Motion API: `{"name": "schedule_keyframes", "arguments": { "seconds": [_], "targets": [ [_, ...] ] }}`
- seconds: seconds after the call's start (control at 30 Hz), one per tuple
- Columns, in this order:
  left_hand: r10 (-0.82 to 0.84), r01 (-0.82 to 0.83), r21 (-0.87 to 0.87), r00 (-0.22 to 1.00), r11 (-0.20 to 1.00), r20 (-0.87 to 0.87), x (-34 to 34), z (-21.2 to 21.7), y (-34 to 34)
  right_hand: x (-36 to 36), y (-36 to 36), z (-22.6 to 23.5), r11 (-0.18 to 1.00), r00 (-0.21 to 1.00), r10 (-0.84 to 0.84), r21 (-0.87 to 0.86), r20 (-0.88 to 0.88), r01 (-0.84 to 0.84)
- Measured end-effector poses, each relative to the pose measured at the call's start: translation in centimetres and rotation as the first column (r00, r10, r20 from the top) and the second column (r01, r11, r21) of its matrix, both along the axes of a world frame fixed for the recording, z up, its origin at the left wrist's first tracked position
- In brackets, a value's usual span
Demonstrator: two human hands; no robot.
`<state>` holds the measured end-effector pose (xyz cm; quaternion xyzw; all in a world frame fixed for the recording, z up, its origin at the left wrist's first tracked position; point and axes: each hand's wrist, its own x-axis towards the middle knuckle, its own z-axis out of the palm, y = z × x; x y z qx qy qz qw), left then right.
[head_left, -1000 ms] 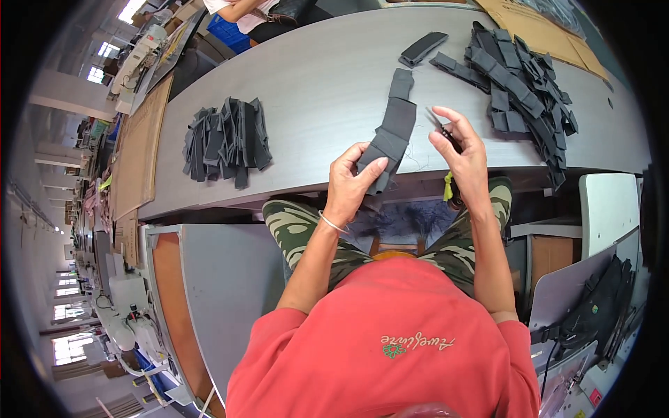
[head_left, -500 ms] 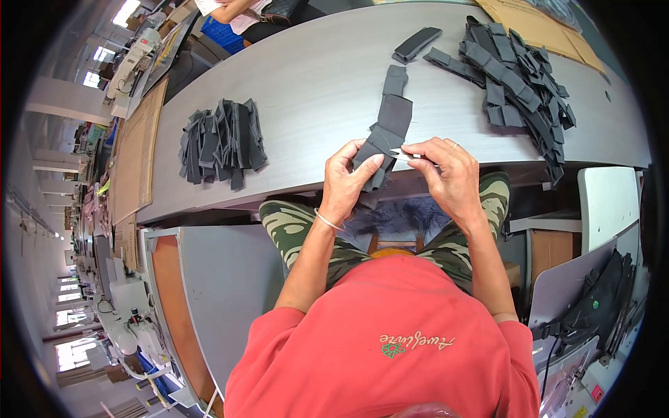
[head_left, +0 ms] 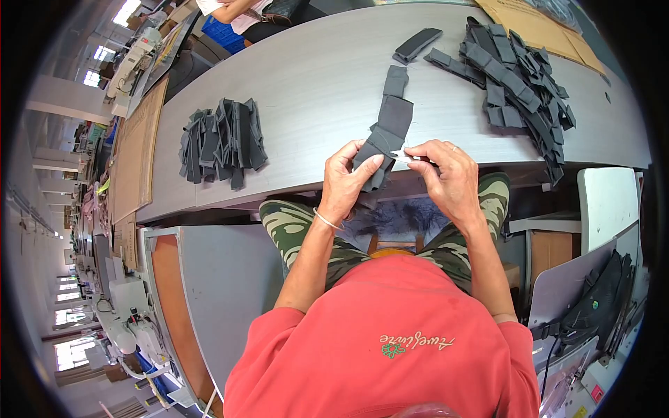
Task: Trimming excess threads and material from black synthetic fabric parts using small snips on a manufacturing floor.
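My left hand (head_left: 346, 174) pinches a dark grey fabric strip (head_left: 396, 117) at the table's front edge, thumb on top. The strip is made of folded pieces joined in a row and runs away from me across the table. In my right hand (head_left: 448, 173) is a pair of small pale thread snips (head_left: 404, 157), its pointed tip at the strip's right edge, just beside my left thumb. My right fingers close round its handle and partly hide it. Beyond the strip lies a separate folded dark grey piece (head_left: 417, 44).
A tangled heap of grey strips (head_left: 512, 73) lies at the right of the table (head_left: 306, 83), one end hanging over the front edge. A smaller bundle of grey pieces (head_left: 221, 143) sits at the left. Cardboard (head_left: 550, 31) lies far right. Another person (head_left: 244, 12) sits beyond the table.
The snips have shifted very slightly, and their pointed blades now show more clearly apart at the strip's edge. My left hand and the strip stay in place.
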<state>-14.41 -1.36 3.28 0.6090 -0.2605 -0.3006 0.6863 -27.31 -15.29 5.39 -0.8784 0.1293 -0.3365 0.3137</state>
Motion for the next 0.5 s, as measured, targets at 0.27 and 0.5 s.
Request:
{"name": "schedule_keyframes", "arguments": {
  "seconds": [0.27,0.5],
  "targets": [
    [-0.042,0.042,0.019,0.999,0.999,-0.014,-0.20,0.08,-0.02,-0.24,-0.02,-0.22,0.999,1.000,-0.017,-0.035,-0.023,0.016],
    [-0.016,0.017,0.035,0.999,0.999,-0.029,-0.31,-0.01,-0.07,-0.45,-0.07,-0.44,0.994,0.999,-0.027,0.103,0.026,0.025]
  ]
}}
